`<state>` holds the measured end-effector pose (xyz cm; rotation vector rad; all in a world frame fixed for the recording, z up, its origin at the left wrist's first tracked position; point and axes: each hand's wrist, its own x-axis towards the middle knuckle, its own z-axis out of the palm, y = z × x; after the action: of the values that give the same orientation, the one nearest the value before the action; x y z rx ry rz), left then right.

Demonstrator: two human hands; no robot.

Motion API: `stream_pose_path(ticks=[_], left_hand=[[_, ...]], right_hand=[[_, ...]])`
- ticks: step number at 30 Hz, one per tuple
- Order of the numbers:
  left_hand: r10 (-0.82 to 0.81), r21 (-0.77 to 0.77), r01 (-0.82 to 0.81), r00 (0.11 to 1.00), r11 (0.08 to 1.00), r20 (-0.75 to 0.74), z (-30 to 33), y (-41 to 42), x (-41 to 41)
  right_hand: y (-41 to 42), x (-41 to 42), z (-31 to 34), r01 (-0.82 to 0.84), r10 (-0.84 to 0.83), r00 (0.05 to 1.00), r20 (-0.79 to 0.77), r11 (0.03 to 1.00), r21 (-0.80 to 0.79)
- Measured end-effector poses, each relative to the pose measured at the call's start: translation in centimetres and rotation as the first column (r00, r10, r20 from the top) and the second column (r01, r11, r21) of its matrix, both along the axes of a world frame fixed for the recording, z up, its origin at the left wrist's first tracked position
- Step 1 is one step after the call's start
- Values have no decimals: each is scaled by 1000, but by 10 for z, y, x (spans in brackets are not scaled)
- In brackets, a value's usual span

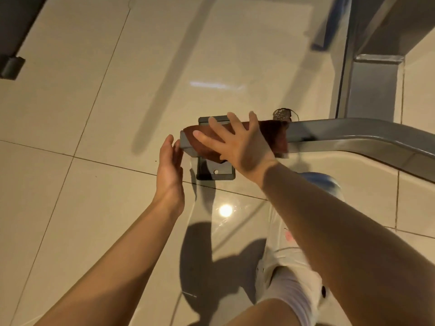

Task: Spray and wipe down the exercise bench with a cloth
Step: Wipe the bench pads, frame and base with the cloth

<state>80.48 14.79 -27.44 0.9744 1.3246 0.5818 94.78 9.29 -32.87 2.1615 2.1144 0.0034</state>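
A white shoe (pixel 292 274) stands on the tiled floor (pixel 70 102). The left hand (pixel 170 170), fingers straight, touches the end of the metal bar (pixel 353 135). The right hand (pixel 237 142) presses spread fingers on the brown cloth (pixel 274 135) draped over that bar.

reddish-brown cloth (pixel 274 135) draped over bench frame (pixel 334 132)

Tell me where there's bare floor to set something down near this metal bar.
Bare tile lies left of the bar end, past the left hand. It is crowded at the base plate, under the right hand pressing the cloth.
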Motion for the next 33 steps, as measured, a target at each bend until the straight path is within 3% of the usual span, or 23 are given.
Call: stream_pose_path(ticks=[4, 8, 13, 18, 23, 26, 29, 33], left_hand=[[-59, -3, 59, 998, 998, 2, -5, 1, -4], [-116, 3, 116, 993, 993, 13, -10, -6, -7], [-173, 25, 173, 985, 985, -9, -17, -5, -7], [-242, 77, 250, 966, 965, -93, -20, -7, -8], [-275, 244, 350, 915, 904, -294, -21, -17, 8], [-242, 312, 413, 852, 855, -465, -20, -21, 18], [-219, 340, 419, 841, 842, -494, -18, -21, 19], [-220, 329, 446, 811, 832, -543, -20, -15, 14]], right_hand=[[-40, 53, 4, 93, -97, 994, -41, 990, -102], [-99, 121, 16, 153, -165, 980, -111, 983, -105], [-160, 157, 14, 337, -340, 939, -51, 940, -56], [-144, 131, 10, 435, -434, 897, -85, 900, -13], [-83, 90, 14, 240, -249, 956, -156, 968, -72], [-106, 109, 14, 206, -208, 973, -105, 978, -30], [-166, 149, 5, 367, -365, 930, -47, 930, 19], [-233, 173, 14, 516, -518, 855, -31, 855, -57]])
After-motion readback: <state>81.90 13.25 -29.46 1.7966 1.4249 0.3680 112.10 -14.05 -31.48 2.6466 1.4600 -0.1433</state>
